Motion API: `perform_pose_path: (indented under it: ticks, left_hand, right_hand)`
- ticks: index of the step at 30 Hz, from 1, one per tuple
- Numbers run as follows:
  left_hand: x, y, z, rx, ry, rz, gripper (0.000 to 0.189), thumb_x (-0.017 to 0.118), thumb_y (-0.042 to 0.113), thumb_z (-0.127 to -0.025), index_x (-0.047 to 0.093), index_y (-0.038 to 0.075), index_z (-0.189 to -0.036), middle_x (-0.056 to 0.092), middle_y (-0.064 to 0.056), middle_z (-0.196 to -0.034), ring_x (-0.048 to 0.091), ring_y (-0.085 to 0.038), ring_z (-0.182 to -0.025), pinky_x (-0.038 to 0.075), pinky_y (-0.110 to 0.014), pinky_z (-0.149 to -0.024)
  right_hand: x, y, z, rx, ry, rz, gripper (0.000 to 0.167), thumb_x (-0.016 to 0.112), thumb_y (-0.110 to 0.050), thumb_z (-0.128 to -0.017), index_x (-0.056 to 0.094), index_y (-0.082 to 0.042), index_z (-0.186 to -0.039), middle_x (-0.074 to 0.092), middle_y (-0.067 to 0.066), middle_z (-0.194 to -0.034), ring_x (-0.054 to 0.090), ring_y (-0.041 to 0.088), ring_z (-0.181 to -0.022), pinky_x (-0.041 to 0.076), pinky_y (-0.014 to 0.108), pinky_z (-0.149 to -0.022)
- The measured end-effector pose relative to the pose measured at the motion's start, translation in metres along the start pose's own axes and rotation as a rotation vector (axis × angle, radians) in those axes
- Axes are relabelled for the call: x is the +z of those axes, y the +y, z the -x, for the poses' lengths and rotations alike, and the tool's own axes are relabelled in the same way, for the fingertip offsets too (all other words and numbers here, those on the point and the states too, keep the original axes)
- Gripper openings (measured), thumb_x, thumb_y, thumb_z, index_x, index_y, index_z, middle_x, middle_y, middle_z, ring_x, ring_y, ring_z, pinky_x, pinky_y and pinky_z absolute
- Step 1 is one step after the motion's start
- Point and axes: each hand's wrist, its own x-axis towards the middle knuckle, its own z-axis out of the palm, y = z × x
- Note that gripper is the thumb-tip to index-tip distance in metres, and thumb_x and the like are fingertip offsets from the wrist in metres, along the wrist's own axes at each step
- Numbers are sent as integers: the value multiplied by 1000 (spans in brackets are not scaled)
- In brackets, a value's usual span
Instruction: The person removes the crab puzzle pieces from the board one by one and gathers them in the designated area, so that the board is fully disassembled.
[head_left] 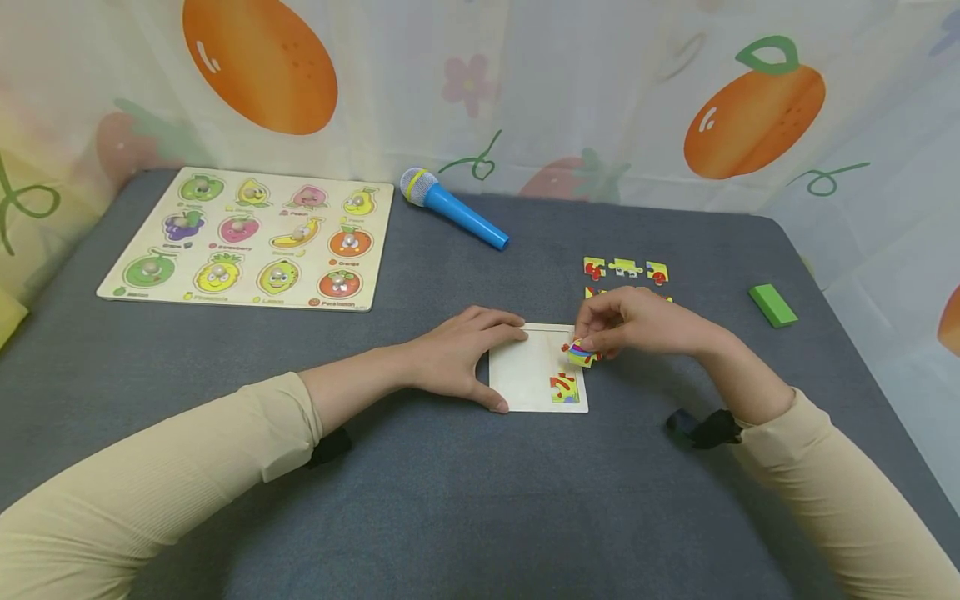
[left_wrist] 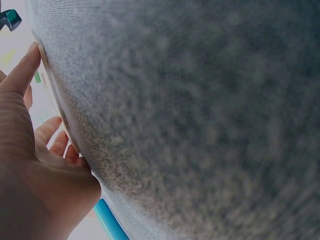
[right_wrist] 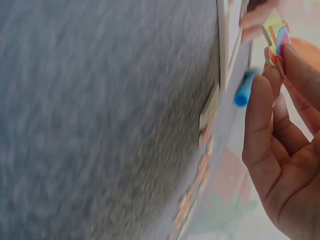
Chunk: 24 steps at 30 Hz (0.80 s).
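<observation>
My right hand (head_left: 637, 321) pinches a colourful jigsaw puzzle piece (head_left: 581, 352) between thumb and fingertips, above the right side of a small white puzzle tray (head_left: 521, 367). In the right wrist view, the piece (right_wrist: 276, 39) is tilted, its yellow, red and blue print showing. Another puzzle piece (head_left: 565, 388) lies in the tray's lower right corner. My left hand (head_left: 461, 350) rests on the tray's left side, thumb at the near corner and extended fingers at the far edge. The left wrist view shows the thumb and fingertips of the hand (left_wrist: 45, 150) along the tray edge.
Several loose puzzle pieces (head_left: 625, 267) lie beyond my right hand, which partly hides some. A green block (head_left: 773, 306) is at the right. A blue toy microphone (head_left: 457, 210) and a fruit peg board (head_left: 307, 275) lie toward the back, before a fruit-printed curtain (head_left: 390, 92).
</observation>
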Motion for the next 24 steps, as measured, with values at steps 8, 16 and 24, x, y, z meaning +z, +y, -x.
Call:
perform_pose_path:
  ticks: [8, 16, 24]
  left_hand:
    - [0, 0, 1, 8, 6, 6, 90, 80, 52, -76, 42, 16, -149, 34, -2, -159, 32, -25, -144, 30, -48, -118]
    - [0, 0, 1, 12, 4, 16, 90, 80, 51, -76, 42, 16, -149, 34, -2, -159, 32, -25, -144, 30, -48, -119]
    - [-1, 0, 1, 14, 1, 15, 90, 80, 51, -76, 42, 16, -149, 35, -2, -159, 32, -26, -144, 29, -47, -119]
  right_hand:
    - [-16, 14, 11, 56, 73, -4, 10, 69, -19, -92, 68, -9, -95, 66, 7, -80, 66, 18, -74, 57, 34, -73]
    - [-28, 31, 19, 106, 107, 27, 12, 68, -22, -94, 69, -11, -97, 67, 6, -89, 65, 17, -77, 57, 33, -75]
    - [-36, 44, 23, 149, 104, 32, 14, 66, -21, -95, 69, -8, -100, 65, 8, -88, 64, 16, -78, 58, 32, -76]
